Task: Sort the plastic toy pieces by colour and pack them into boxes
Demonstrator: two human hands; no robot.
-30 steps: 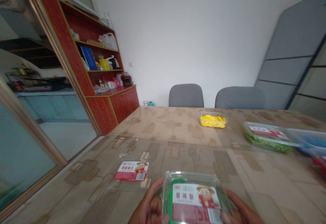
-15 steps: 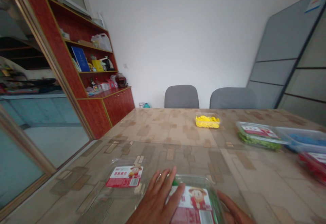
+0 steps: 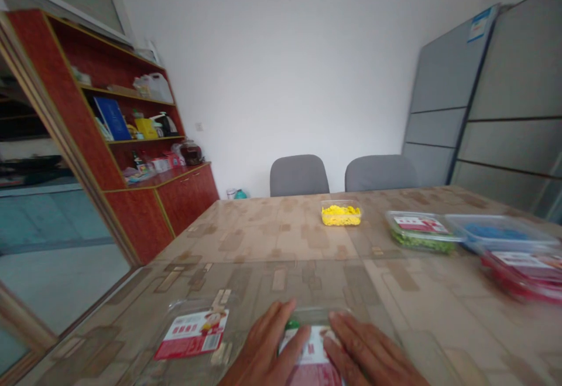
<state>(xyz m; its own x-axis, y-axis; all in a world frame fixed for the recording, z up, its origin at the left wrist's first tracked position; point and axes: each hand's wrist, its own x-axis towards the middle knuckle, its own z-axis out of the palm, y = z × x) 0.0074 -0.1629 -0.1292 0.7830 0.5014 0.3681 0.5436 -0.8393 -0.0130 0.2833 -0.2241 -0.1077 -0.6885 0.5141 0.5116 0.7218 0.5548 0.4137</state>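
Observation:
A clear plastic food container (image 3: 314,365) with a red-and-white label on its lid sits at the bottom middle of the view, and something green shows inside. My left hand (image 3: 267,348) lies on its left side, fingers stretched forward along the edge and thumb over the label. On the right side rests my right hand (image 3: 366,351), its outstretched fingers flat on the lid and covering part of the label. Left of my hands, apart from them, a clear lid (image 3: 193,330) with a similar label lies on the table.
The patterned table (image 3: 272,239) carries an uncovered container of yellow pieces (image 3: 341,216) near its far edge. To the right are a lidded container of green pieces (image 3: 421,234), a container of blue pieces (image 3: 496,232) and a red one (image 3: 527,275). Two grey chairs (image 3: 298,175) (image 3: 381,173) stand behind.
My right hand has come up from beside the container onto its lid. The left hand stays on the left side. The camera view has turned slightly right.

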